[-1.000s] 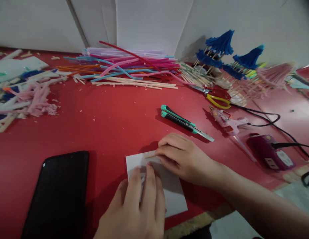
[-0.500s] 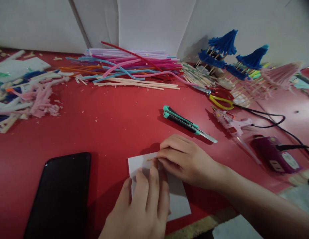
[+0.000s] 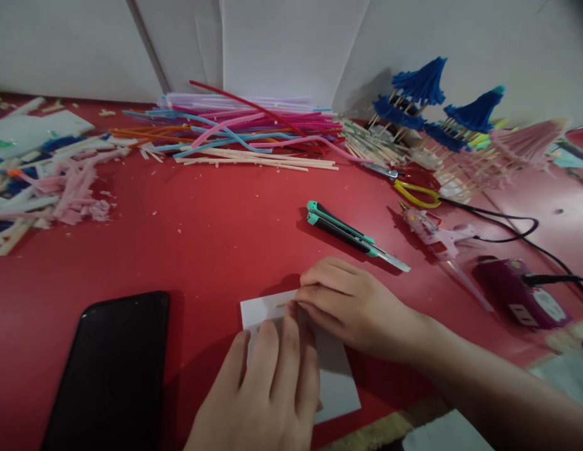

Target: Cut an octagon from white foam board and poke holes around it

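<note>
A white square board (image 3: 335,382) lies on the red table under both hands. A short thin wooden stick (image 3: 282,305) rests near the board's far edge, its one end hidden by fingers. My left hand (image 3: 272,382) is spread over the board, fingers extended and slightly bent, with a fingertip against the stick by the right fingers. My right hand (image 3: 347,304) comes in from the right, its fingers closed in a pinch at the stick's end. Just beyond it lies a green and black utility knife (image 3: 345,235), blade out.
At left are a black phone (image 3: 108,369) and a pile of scraps (image 3: 70,188). Coloured pipe cleaners (image 3: 239,125) lie at the back. On the right are yellow-handled scissors (image 3: 417,193), a glue gun (image 3: 436,235), a purple power socket (image 3: 521,294) and small blue umbrella-like roofs on sticks (image 3: 420,81).
Both hands keep nearly the same pose on the board. The view has shifted very slightly; nothing has been picked up or let go.
</note>
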A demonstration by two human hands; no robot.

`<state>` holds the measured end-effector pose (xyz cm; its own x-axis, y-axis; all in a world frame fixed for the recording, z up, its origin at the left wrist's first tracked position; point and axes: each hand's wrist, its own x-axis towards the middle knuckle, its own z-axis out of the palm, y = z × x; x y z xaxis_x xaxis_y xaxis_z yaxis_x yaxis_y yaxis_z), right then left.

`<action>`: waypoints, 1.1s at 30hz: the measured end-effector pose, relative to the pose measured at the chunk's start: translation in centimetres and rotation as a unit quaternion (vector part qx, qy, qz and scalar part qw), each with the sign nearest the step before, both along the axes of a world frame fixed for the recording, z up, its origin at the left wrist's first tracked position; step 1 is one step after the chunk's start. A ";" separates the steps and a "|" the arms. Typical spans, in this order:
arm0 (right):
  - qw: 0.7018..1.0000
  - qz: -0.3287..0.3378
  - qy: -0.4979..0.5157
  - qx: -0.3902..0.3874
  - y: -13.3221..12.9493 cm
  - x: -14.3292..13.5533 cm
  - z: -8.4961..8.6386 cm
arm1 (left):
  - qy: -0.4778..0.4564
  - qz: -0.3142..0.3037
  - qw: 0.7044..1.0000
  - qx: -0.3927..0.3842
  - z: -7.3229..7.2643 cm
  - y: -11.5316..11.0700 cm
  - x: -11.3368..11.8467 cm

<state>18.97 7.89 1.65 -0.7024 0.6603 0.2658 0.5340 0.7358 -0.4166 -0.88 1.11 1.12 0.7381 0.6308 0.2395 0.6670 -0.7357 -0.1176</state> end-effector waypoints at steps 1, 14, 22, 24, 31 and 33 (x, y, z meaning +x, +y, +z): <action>1.000 0.000 -0.002 0.001 0.0 0.0 0.0 | -0.004 -0.001 1.000 0.001 0.0 0.1 0.0; 1.000 -0.017 0.020 -0.007 0.2 0.6 0.2 | -0.026 -0.006 1.000 0.010 -0.2 -0.1 0.1; 0.936 -0.316 -0.084 0.129 2.3 4.4 -0.8 | -0.013 -0.008 1.000 0.005 -0.1 -0.2 -0.1; 0.933 -0.323 -0.126 0.098 2.7 4.9 -1.5 | -0.011 -0.008 1.000 0.008 -0.1 -0.1 -0.1; 0.923 -0.374 0.045 0.075 2.5 4.4 0.0 | -0.012 -0.013 1.000 0.010 -0.3 -0.2 0.0; 0.883 -0.393 0.250 0.051 2.1 4.0 1.0 | -0.013 -0.012 1.000 0.011 -0.3 -0.3 0.0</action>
